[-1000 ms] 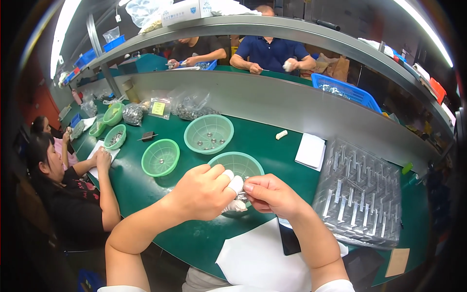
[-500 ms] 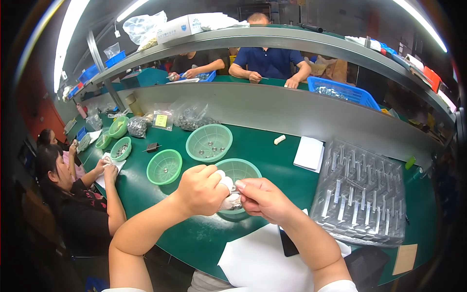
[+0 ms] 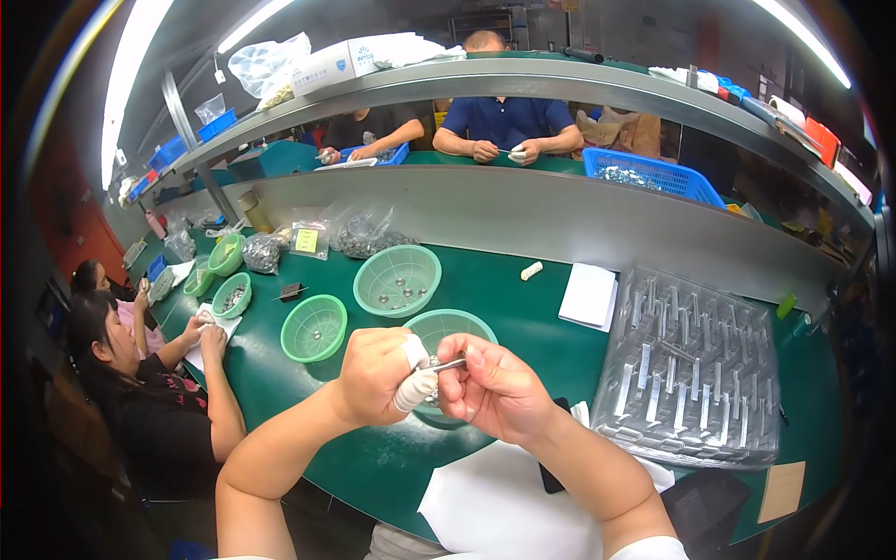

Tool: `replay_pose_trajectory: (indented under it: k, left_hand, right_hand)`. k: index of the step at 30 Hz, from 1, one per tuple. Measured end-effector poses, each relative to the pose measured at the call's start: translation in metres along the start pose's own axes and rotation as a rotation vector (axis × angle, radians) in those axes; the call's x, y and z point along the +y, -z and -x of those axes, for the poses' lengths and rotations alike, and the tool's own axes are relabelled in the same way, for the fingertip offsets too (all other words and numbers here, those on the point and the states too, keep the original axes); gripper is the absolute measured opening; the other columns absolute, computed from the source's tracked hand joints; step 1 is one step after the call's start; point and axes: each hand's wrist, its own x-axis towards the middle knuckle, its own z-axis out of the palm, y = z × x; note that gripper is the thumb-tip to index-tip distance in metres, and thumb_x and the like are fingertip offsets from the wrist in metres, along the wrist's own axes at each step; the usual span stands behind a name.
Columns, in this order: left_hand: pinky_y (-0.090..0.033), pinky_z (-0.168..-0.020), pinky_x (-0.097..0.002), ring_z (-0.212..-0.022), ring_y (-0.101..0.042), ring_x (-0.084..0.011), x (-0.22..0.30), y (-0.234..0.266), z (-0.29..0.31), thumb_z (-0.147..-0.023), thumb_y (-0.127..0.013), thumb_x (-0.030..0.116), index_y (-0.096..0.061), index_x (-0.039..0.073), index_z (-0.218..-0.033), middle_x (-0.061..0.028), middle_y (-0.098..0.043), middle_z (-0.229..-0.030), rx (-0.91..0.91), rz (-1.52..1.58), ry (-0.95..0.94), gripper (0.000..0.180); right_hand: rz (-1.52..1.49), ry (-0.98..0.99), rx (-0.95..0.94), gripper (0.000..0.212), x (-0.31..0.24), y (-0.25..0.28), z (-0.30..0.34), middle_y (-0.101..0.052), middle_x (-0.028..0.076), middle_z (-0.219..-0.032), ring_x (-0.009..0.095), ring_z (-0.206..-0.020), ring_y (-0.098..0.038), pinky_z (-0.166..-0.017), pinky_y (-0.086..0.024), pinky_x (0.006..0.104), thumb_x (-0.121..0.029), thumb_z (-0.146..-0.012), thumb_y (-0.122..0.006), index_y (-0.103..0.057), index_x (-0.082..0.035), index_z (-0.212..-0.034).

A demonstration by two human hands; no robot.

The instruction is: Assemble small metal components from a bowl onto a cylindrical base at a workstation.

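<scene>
My left hand (image 3: 378,378) is closed, white wraps on its thumb and forefinger. Its fingertips pinch one end of a slim metal piece (image 3: 449,365). At the other end, the thumb and forefinger of my right hand (image 3: 499,387) close on it, the remaining fingers curled loosely. The exact kind of piece is too small to tell. Just behind and beneath both hands stands a pale green basket (image 3: 457,322), partly hidden by them. Another green basket (image 3: 397,280) with a few small round metal parts is farther back, and a brighter green basket (image 3: 315,329) sits to the left.
Stacked clear plastic trays (image 3: 691,373) hold metal strips at right. White paper (image 3: 588,297) lies behind them, a white sheet (image 3: 509,499) and dark phone (image 3: 553,476) near me. Bags of parts (image 3: 369,233) line the partition. Co-workers sit left and beyond the shelf (image 3: 523,73).
My right hand has turned palm-up and shifted slightly, so the slim metal piece now shows between my hands. The person across has brought both hands together. The view has shifted slightly.
</scene>
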Motion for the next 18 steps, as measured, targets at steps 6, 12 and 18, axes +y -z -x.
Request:
replay_pose_trajectory:
  k: [6,12,18]
  left_hand:
    - [-0.043,-0.047,-0.0378,-0.054,-0.055,-0.0283,-0.005,0.007,0.003,-0.093,-0.067,0.038,-0.057,0.005,-0.074,-0.0090,-0.057,-0.068,0.001,-0.078,-0.152,0.039]
    - [-0.046,-0.047,-0.0369,-0.058,-0.060,-0.0277,-0.007,0.010,0.011,-0.098,-0.055,0.040,-0.062,0.002,-0.090,-0.0103,-0.062,-0.075,0.053,-0.200,-0.274,0.040]
    - [-0.048,-0.051,-0.0371,-0.061,-0.060,-0.0280,-0.004,0.016,0.016,-0.094,-0.062,0.048,-0.066,0.001,-0.089,-0.0107,-0.062,-0.077,0.012,-0.185,-0.220,0.048]
  right_hand:
    - [-0.313,-0.011,-0.182,0.024,0.015,-0.006,0.006,-0.058,0.008,-0.089,0.016,-0.071,-0.055,-0.067,-0.040,0.0297,-0.033,-0.110,-0.046,-0.051,-0.010,-0.116]
    - [-0.276,-0.085,-0.276,0.023,0.015,-0.009,0.009,-0.054,0.003,-0.082,0.013,-0.062,-0.052,-0.063,-0.038,0.0288,-0.030,-0.109,-0.048,-0.054,-0.008,-0.110]
    - [-0.338,-0.086,-0.342,0.022,0.020,-0.009,0.007,-0.048,0.001,-0.078,0.010,-0.061,-0.046,-0.061,-0.035,0.0277,-0.027,-0.111,-0.044,-0.052,-0.008,-0.104]
